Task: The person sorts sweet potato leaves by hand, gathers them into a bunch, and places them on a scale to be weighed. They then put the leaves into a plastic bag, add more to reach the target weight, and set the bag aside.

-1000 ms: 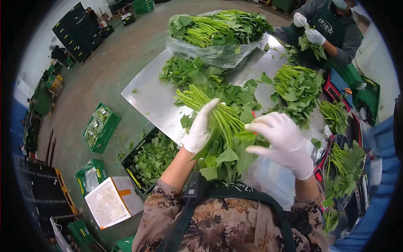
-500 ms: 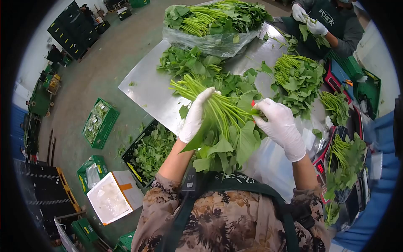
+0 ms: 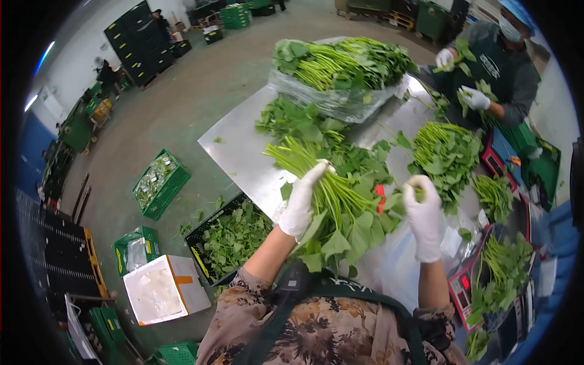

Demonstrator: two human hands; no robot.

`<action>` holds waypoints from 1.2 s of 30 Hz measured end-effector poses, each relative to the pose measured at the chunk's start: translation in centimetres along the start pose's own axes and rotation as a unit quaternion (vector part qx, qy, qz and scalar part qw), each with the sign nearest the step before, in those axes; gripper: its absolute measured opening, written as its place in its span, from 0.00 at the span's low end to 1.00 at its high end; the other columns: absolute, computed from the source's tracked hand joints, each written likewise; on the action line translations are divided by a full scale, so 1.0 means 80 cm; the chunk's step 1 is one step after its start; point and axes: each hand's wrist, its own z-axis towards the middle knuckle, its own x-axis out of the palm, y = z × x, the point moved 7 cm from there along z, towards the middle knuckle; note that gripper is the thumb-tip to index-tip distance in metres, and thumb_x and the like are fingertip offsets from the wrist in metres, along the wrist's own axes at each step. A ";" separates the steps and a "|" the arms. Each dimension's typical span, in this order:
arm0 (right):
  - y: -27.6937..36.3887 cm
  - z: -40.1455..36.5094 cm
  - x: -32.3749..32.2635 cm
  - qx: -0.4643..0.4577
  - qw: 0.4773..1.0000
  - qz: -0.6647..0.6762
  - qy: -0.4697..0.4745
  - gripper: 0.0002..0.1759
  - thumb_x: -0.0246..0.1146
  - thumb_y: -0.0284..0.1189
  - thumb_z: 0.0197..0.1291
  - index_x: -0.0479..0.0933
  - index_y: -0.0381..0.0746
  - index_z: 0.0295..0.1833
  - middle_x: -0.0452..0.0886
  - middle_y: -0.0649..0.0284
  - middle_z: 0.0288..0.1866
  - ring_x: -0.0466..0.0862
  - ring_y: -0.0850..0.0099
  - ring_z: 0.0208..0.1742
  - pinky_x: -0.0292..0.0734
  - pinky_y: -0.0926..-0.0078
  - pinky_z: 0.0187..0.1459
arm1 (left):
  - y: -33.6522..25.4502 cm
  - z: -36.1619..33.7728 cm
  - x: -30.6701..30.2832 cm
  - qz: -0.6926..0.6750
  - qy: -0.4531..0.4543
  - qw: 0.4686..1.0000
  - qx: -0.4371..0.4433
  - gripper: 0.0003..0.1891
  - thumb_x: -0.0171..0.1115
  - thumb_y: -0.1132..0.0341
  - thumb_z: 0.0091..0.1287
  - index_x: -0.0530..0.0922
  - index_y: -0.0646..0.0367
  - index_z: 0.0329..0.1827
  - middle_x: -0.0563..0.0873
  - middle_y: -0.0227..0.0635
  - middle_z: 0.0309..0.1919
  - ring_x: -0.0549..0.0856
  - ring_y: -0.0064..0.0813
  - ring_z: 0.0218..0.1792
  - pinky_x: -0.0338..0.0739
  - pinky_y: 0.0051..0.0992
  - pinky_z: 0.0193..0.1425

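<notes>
My left hand (image 3: 306, 199), in a white glove, is wrapped round a bunch of long green stems with broad leaves (image 3: 340, 201). The stem ends point up and left, and the leaves hang down toward my chest. To the right of the bunch, my right hand (image 3: 423, 216), also gloved, has its fingers pinched round a bit of green leaf or stem, separate from the bunch. Loose greens (image 3: 359, 161) lie on the metal table (image 3: 234, 137) behind the bunch. Another pile of greens (image 3: 447, 155) lies to the right, beyond my right hand.
A large plastic bag of greens (image 3: 347, 67) stands at the table's back. A co-worker (image 3: 502, 67) holds greens at upper right. Scales (image 3: 462, 295) line the right side. A black crate of leaves (image 3: 234, 237), green crate (image 3: 159, 185) and white box (image 3: 161, 291) stand on the floor, left.
The view has shifted, so the table sits lower and further right. My right hand has moved away from the bunch, with green between its fingers. The co-worker's hands have come apart.
</notes>
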 end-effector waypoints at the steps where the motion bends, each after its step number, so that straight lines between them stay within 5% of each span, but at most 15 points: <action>1: -0.003 0.000 -0.008 0.058 0.994 0.090 0.023 0.03 0.61 0.22 0.53 0.74 0.37 0.34 0.76 0.61 0.31 0.78 0.68 0.33 0.72 0.77 0.40 | -0.008 0.002 -0.002 0.029 0.012 0.999 0.027 0.11 0.61 0.62 0.65 0.77 0.56 0.46 0.84 0.29 0.36 0.81 0.21 0.39 0.76 0.23 0.45; 2: -0.002 -0.002 -0.018 0.117 0.976 0.176 0.049 0.03 0.60 0.21 0.53 0.74 0.37 0.34 0.75 0.62 0.31 0.77 0.70 0.33 0.72 0.78 0.41 | -0.015 0.004 -0.003 0.057 0.023 0.997 0.052 0.11 0.61 0.63 0.65 0.76 0.56 0.46 0.83 0.30 0.36 0.81 0.21 0.40 0.76 0.23 0.45; 3: 0.021 -0.004 -0.019 0.017 0.980 0.115 0.161 0.07 0.63 0.24 0.53 0.76 0.38 0.38 0.77 0.60 0.35 0.79 0.66 0.39 0.73 0.74 0.44 | -0.021 0.002 -0.001 0.066 0.033 0.996 0.057 0.11 0.61 0.63 0.64 0.75 0.57 0.47 0.83 0.30 0.36 0.80 0.21 0.40 0.75 0.22 0.47; 6: 0.107 -0.018 -0.005 -0.201 0.944 -0.029 0.259 0.13 0.67 0.27 0.51 0.78 0.38 0.44 0.79 0.60 0.40 0.79 0.62 0.44 0.74 0.69 0.48 | -0.034 -0.009 0.028 0.186 0.066 0.974 0.106 0.11 0.64 0.66 0.63 0.76 0.59 0.46 0.82 0.28 0.37 0.79 0.19 0.40 0.73 0.22 0.47; 9: 0.117 0.006 -0.008 -0.136 0.979 0.031 0.149 0.19 0.69 0.29 0.48 0.78 0.39 0.48 0.79 0.60 0.45 0.79 0.61 0.48 0.74 0.66 0.49 | -0.011 -0.023 0.056 0.257 0.115 0.955 0.095 0.13 0.66 0.68 0.61 0.77 0.60 0.47 0.80 0.25 0.38 0.77 0.16 0.40 0.72 0.20 0.46; 12: 0.109 0.007 0.025 -0.181 0.973 -0.016 0.143 0.18 0.70 0.29 0.47 0.78 0.38 0.46 0.79 0.60 0.43 0.79 0.62 0.46 0.74 0.66 0.48 | 0.021 -0.029 0.071 0.259 0.194 0.944 0.071 0.16 0.66 0.70 0.61 0.75 0.62 0.51 0.81 0.31 0.42 0.81 0.22 0.44 0.76 0.23 0.50; 20: 0.031 -0.003 0.047 0.116 0.943 0.272 0.154 0.08 0.64 0.25 0.59 0.75 0.34 0.43 0.79 0.68 0.35 0.77 0.80 0.33 0.74 0.81 0.38 | 0.020 -0.041 0.071 0.274 0.220 0.936 -0.004 0.17 0.65 0.66 0.62 0.77 0.62 0.53 0.82 0.30 0.47 0.79 0.21 0.49 0.71 0.24 0.57; 24: 0.026 0.009 0.035 0.124 0.905 0.387 0.123 0.10 0.55 0.33 0.68 0.75 0.38 0.43 0.77 0.70 0.35 0.72 0.85 0.33 0.68 0.86 0.36 | 0.026 -0.032 0.062 0.119 0.221 0.963 -0.097 0.14 0.61 0.68 0.61 0.76 0.61 0.50 0.84 0.35 0.42 0.81 0.26 0.47 0.74 0.27 0.56; 27: 0.022 0.008 0.039 0.140 0.892 0.408 0.133 0.12 0.55 0.35 0.69 0.75 0.37 0.45 0.77 0.70 0.36 0.72 0.85 0.34 0.66 0.85 0.36 | 0.028 -0.030 0.062 0.119 0.238 0.959 -0.098 0.15 0.61 0.68 0.61 0.75 0.61 0.51 0.84 0.37 0.43 0.82 0.28 0.45 0.78 0.29 0.52; 30: 0.020 0.011 0.052 0.146 0.932 0.285 0.168 0.15 0.55 0.36 0.68 0.75 0.35 0.47 0.78 0.68 0.37 0.73 0.84 0.37 0.68 0.85 0.38 | 0.030 -0.031 0.070 0.139 0.269 0.948 -0.098 0.17 0.61 0.66 0.60 0.74 0.61 0.51 0.83 0.37 0.44 0.81 0.27 0.45 0.79 0.28 0.51; 36: 0.033 0.032 0.092 0.176 0.922 0.209 0.275 0.22 0.64 0.41 0.60 0.75 0.34 0.49 0.76 0.68 0.25 0.70 0.83 0.17 0.65 0.82 0.20 | 0.045 -0.022 0.069 0.142 0.276 0.935 -0.174 0.19 0.60 0.64 0.61 0.75 0.66 0.52 0.84 0.37 0.40 0.85 0.27 0.37 0.82 0.26 0.45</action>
